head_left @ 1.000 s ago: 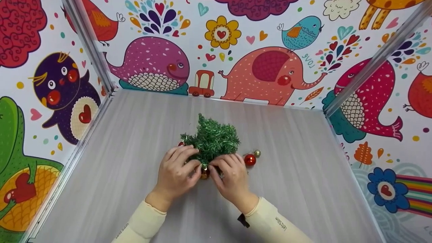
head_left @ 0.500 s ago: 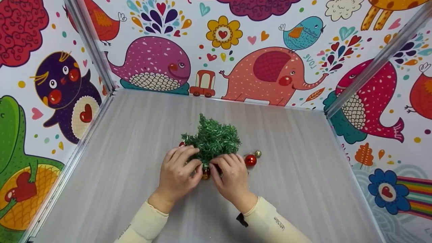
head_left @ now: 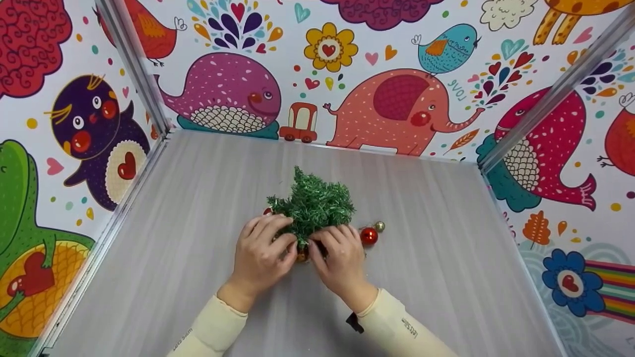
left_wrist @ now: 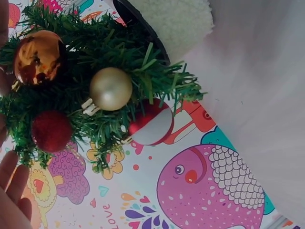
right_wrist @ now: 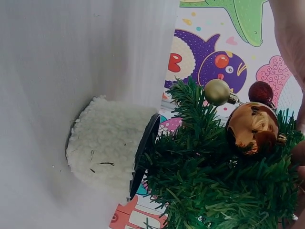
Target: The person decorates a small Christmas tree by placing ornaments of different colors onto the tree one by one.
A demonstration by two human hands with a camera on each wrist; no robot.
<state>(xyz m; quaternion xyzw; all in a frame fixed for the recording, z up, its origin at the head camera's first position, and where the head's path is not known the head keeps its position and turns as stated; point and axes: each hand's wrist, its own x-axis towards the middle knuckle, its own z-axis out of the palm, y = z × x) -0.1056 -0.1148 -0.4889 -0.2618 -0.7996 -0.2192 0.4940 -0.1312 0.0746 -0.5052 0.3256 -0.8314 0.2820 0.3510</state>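
Note:
A small green artificial Christmas tree [head_left: 322, 203] stands on the table with both my hands at its near side. My left hand [head_left: 263, 250] pinches at a branch tip with thumb and forefinger. Facing it, my right hand [head_left: 340, 255] pinches greenery close by. A shiny copper bauble [left_wrist: 39, 58] hangs between the fingertips, mostly covered in the head view. The left wrist view also has a matte gold bauble [left_wrist: 111, 89], a dark red glittery bauble [left_wrist: 51, 131] and a red-and-white bauble [left_wrist: 151, 122] on the tree. The exact hold at the fingertips is hidden.
To the right of the tree lie a red bauble [head_left: 368, 236] and a little gold bauble [head_left: 380, 226]. The tree's pot [right_wrist: 107, 148] is wrapped in white fleece with a black rim. Printed cartoon walls [head_left: 382, 109] enclose the grey table [head_left: 198, 173] behind and at the sides.
The copper bauble shifts slightly between the fingertips and shows a little less than half a second ago. Both hands otherwise stay in place at the tree.

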